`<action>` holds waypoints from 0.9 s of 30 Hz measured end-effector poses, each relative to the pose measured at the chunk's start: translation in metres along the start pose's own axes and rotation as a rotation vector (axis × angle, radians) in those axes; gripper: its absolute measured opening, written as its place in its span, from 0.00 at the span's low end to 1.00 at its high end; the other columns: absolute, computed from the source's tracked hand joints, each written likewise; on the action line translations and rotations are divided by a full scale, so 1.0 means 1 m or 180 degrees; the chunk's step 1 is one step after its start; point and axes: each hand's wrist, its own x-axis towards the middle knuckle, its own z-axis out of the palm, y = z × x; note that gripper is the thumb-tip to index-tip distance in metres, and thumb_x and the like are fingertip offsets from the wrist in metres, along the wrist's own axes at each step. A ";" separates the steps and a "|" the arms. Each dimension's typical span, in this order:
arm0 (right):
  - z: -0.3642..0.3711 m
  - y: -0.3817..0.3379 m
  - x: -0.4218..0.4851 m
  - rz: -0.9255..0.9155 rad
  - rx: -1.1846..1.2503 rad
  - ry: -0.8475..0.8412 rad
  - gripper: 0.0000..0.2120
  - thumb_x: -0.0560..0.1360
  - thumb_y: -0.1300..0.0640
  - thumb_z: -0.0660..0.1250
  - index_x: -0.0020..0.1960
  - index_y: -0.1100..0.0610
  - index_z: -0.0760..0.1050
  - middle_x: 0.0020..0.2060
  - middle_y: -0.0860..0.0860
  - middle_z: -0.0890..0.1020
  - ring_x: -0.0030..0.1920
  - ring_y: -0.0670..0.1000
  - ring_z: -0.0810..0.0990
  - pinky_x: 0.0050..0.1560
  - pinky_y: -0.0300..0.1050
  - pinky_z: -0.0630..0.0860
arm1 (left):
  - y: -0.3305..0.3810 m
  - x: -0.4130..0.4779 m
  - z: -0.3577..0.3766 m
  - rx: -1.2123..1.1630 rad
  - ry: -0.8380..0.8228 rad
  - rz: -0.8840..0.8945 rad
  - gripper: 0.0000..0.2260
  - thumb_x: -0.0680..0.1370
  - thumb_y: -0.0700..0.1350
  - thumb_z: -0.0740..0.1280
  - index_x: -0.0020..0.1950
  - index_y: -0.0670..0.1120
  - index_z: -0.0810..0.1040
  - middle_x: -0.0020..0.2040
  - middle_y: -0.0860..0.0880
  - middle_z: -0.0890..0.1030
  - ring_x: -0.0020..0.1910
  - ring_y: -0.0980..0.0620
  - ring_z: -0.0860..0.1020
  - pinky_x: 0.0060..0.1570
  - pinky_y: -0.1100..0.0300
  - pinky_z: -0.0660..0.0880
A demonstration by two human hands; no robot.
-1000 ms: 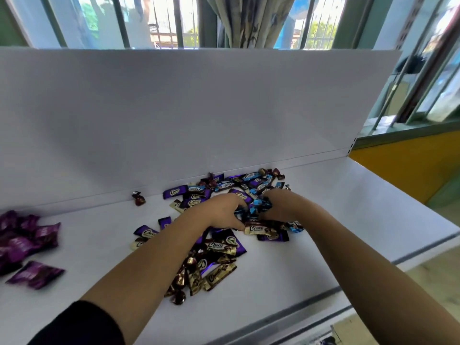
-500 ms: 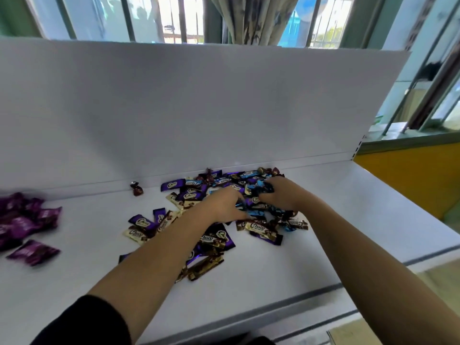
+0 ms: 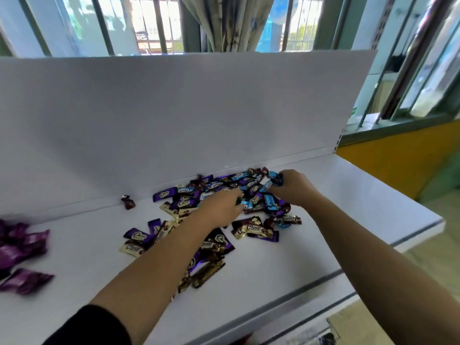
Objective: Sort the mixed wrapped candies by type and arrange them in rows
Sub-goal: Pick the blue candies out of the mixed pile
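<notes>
2 hands point(image 3: 219, 210), 1 mixed candy pile point(image 3: 216, 202), 1 stray brown candy point(image 3: 128, 201), 1 magenta candy group point(image 3: 20, 247).

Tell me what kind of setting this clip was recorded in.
Probably an indoor room with a makeshift sorting station: a white shelf with a tall white back panel, set before barred windows with a curtain. Wrapped candies are heaped on the shelf.

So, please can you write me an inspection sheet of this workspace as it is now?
Surface: white shelf with upright white back panel.
Job's things: mixed candy pile, unsorted; magenta candies apart at left; one dark candy alone by the panel.
Clutter: nothing seen.
Grippers: left hand on the pile; right hand closed on blue candies.
Cables: nothing seen.
Surroundings: barred window, curtain, yellow wall.
</notes>
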 end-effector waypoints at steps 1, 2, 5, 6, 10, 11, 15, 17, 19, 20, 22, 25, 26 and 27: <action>0.004 -0.002 -0.001 -0.0013 -0.0290 -0.0005 0.16 0.73 0.44 0.69 0.44 0.57 0.71 0.36 0.51 0.75 0.38 0.51 0.74 0.31 0.42 0.67 | -0.002 0.002 0.001 -0.0201 0.0036 -0.0093 0.12 0.81 0.51 0.59 0.62 0.47 0.71 0.44 0.48 0.76 0.39 0.51 0.74 0.37 0.56 0.69; 0.008 -0.003 -0.001 -0.0009 -0.0608 -0.0051 0.19 0.72 0.40 0.68 0.43 0.55 0.70 0.36 0.50 0.73 0.39 0.51 0.74 0.32 0.42 0.67 | -0.003 0.003 0.001 -0.0419 0.0068 -0.0192 0.13 0.80 0.53 0.59 0.60 0.47 0.71 0.44 0.48 0.76 0.38 0.51 0.73 0.35 0.56 0.67; 0.017 -0.004 0.003 0.0064 -0.1243 -0.0369 0.27 0.66 0.30 0.68 0.44 0.53 0.67 0.36 0.48 0.73 0.42 0.52 0.76 0.41 0.45 0.74 | -0.002 0.007 -0.004 -0.0630 0.0175 -0.0427 0.20 0.75 0.63 0.65 0.56 0.49 0.69 0.43 0.49 0.77 0.38 0.53 0.74 0.33 0.57 0.67; 0.016 -0.003 0.007 0.0058 -0.1252 -0.0495 0.28 0.65 0.30 0.69 0.46 0.54 0.68 0.36 0.48 0.73 0.43 0.52 0.76 0.42 0.45 0.74 | -0.001 0.009 -0.005 -0.0506 0.0241 -0.0455 0.21 0.75 0.64 0.65 0.56 0.49 0.69 0.42 0.50 0.77 0.38 0.53 0.75 0.33 0.57 0.68; 0.007 -0.001 0.026 -0.0136 -0.0963 -0.1010 0.23 0.68 0.41 0.72 0.48 0.59 0.73 0.39 0.51 0.75 0.42 0.53 0.75 0.42 0.42 0.71 | 0.008 0.026 -0.015 -0.0569 0.0696 -0.0573 0.15 0.83 0.55 0.55 0.50 0.45 0.75 0.41 0.45 0.80 0.42 0.45 0.78 0.41 0.54 0.73; 0.003 0.000 0.031 -0.0216 -0.0834 -0.1083 0.21 0.69 0.42 0.72 0.47 0.59 0.74 0.40 0.52 0.76 0.42 0.52 0.75 0.40 0.41 0.70 | 0.009 0.033 -0.015 -0.0634 0.0704 -0.0622 0.15 0.83 0.51 0.55 0.45 0.44 0.74 0.40 0.44 0.79 0.42 0.43 0.78 0.40 0.54 0.73; -0.028 0.005 0.052 -0.0539 0.0272 -0.1118 0.13 0.70 0.49 0.69 0.35 0.58 0.74 0.28 0.50 0.75 0.28 0.48 0.71 0.28 0.38 0.66 | 0.015 0.063 -0.008 -0.0666 0.0335 -0.0819 0.10 0.81 0.43 0.57 0.55 0.42 0.76 0.52 0.42 0.80 0.48 0.44 0.78 0.47 0.53 0.76; -0.042 0.011 0.065 -0.0731 0.0684 -0.1098 0.10 0.70 0.54 0.68 0.34 0.60 0.75 0.26 0.50 0.74 0.26 0.49 0.70 0.25 0.37 0.65 | 0.019 0.074 -0.004 -0.0470 0.0328 -0.0868 0.11 0.81 0.43 0.57 0.57 0.43 0.77 0.53 0.43 0.79 0.50 0.45 0.78 0.50 0.52 0.76; -0.047 0.019 0.079 -0.0854 0.0775 -0.1039 0.07 0.71 0.57 0.67 0.38 0.61 0.77 0.26 0.50 0.76 0.27 0.50 0.71 0.25 0.38 0.66 | 0.022 0.081 0.000 -0.0282 0.0343 -0.0913 0.12 0.81 0.47 0.58 0.52 0.43 0.77 0.48 0.44 0.80 0.46 0.45 0.78 0.44 0.55 0.75; -0.046 0.023 0.086 -0.0888 0.0720 -0.1012 0.06 0.71 0.58 0.68 0.39 0.61 0.76 0.26 0.50 0.76 0.28 0.50 0.71 0.26 0.39 0.67 | 0.023 0.086 0.002 -0.0196 0.0299 -0.0937 0.13 0.81 0.51 0.59 0.51 0.43 0.78 0.47 0.44 0.80 0.45 0.46 0.78 0.43 0.55 0.76; -0.039 0.029 0.099 -0.1005 0.0455 -0.1017 0.06 0.70 0.58 0.70 0.37 0.58 0.74 0.28 0.51 0.75 0.28 0.50 0.72 0.27 0.39 0.68 | 0.025 0.094 0.004 -0.0015 0.0158 -0.0983 0.17 0.78 0.58 0.65 0.56 0.46 0.80 0.51 0.46 0.80 0.48 0.47 0.79 0.48 0.53 0.78; -0.023 0.034 0.110 -0.1386 -0.0092 -0.1211 0.07 0.69 0.58 0.72 0.38 0.56 0.74 0.34 0.51 0.77 0.35 0.50 0.75 0.32 0.40 0.68 | 0.029 0.102 0.006 0.0048 0.0157 -0.1042 0.21 0.75 0.58 0.69 0.62 0.47 0.79 0.56 0.47 0.80 0.50 0.48 0.79 0.51 0.51 0.78; -0.018 0.035 0.112 -0.1503 -0.0274 -0.1355 0.06 0.69 0.58 0.72 0.41 0.58 0.76 0.36 0.52 0.79 0.38 0.52 0.77 0.35 0.41 0.69 | 0.029 0.104 0.006 0.0002 0.0169 -0.1022 0.19 0.75 0.57 0.69 0.61 0.47 0.80 0.55 0.47 0.80 0.49 0.48 0.79 0.50 0.52 0.78; -0.013 0.036 0.113 -0.1591 -0.0447 -0.1528 0.07 0.69 0.58 0.72 0.44 0.60 0.78 0.39 0.53 0.80 0.41 0.53 0.78 0.39 0.42 0.72 | 0.031 0.104 0.006 -0.0011 0.0157 -0.0995 0.16 0.76 0.54 0.69 0.58 0.47 0.81 0.52 0.47 0.81 0.48 0.48 0.79 0.49 0.53 0.78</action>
